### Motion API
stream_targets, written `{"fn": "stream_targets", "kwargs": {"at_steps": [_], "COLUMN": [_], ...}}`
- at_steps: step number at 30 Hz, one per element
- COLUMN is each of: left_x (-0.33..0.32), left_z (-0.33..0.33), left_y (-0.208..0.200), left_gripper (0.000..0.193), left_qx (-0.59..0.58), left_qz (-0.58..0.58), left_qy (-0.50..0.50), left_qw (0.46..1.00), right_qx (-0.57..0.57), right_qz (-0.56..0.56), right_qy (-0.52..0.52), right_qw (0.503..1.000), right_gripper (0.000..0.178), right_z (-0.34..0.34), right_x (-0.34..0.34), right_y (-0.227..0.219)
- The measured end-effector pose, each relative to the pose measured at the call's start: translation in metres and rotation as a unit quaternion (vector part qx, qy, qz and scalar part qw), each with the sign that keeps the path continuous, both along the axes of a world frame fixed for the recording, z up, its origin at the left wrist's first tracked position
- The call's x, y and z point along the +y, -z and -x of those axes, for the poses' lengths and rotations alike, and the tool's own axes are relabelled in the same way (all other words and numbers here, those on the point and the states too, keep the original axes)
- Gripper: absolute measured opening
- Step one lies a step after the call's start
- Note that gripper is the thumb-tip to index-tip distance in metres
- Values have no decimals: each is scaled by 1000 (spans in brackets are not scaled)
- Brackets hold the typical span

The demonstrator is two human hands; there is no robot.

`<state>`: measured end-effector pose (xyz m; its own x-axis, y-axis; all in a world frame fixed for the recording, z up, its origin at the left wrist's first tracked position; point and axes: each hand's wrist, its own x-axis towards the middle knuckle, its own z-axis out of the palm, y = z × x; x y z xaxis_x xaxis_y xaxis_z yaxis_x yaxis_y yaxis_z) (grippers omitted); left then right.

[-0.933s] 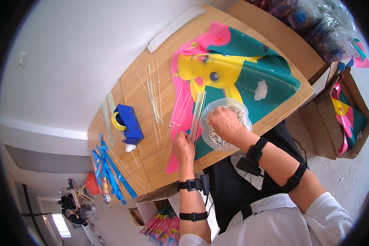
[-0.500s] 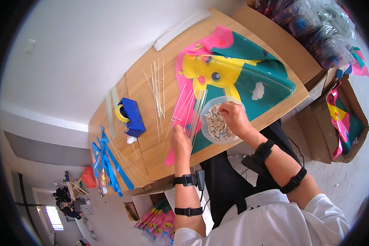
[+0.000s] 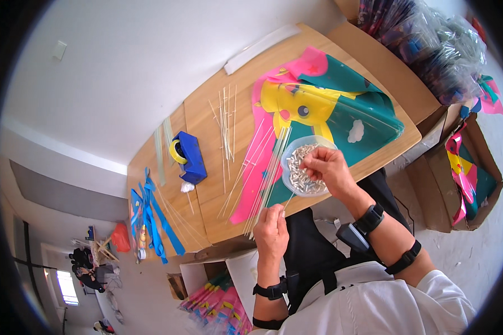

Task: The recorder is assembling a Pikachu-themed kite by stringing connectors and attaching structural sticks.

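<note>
Desk [image 3: 218,120]: wooden, long, carries all my work. Kite [image 3: 324,117]: green, yellow and pink sheet, spread flat so its edges lie within reach. Tape dispenser [image 3: 189,157]: blue, parked off to my left beside blue strips [image 3: 151,215]. Thin rods [image 3: 226,125]: loose fan mid-desk; a second bundle [image 3: 268,176] runs along the kite's pink edge. Clear bowl [image 3: 306,166]: near edge, full of small silvery pieces. My right hand [image 3: 330,167]: over the bowl, grip pinched on something small, I judge. My left hand [image 3: 271,231]: grip closed on the bundle's near end, steadying it.
</note>
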<state>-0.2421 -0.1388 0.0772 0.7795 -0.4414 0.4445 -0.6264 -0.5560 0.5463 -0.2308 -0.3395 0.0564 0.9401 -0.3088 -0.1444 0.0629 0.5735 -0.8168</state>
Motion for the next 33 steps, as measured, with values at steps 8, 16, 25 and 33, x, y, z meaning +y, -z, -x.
{"fn": "stream_targets", "kwargs": {"at_steps": [8, 16, 25, 33], "left_x": [-8, -7, -1, -6], "left_z": [3, 4, 3, 4], "left_y": [-7, -15, -12, -17], "left_gripper": [17, 27, 33, 34], "left_qx": [2, -15, -11, -3], "left_qz": [-23, -29, -4, -17], "left_qy": [-35, -33, -12, -10], "left_qw": [999, 999, 1000, 1000], "right_qx": [9, 29, 23, 37], "right_qz": [62, -18, -79, -92], "right_qy": [29, 72, 17, 1], "right_qw": [998, 997, 996, 995], "right_gripper": [6, 7, 9, 10], "right_z": [13, 13, 14, 17], "right_x": [14, 10, 10, 8], "right_y": [1, 0, -3, -2]}}
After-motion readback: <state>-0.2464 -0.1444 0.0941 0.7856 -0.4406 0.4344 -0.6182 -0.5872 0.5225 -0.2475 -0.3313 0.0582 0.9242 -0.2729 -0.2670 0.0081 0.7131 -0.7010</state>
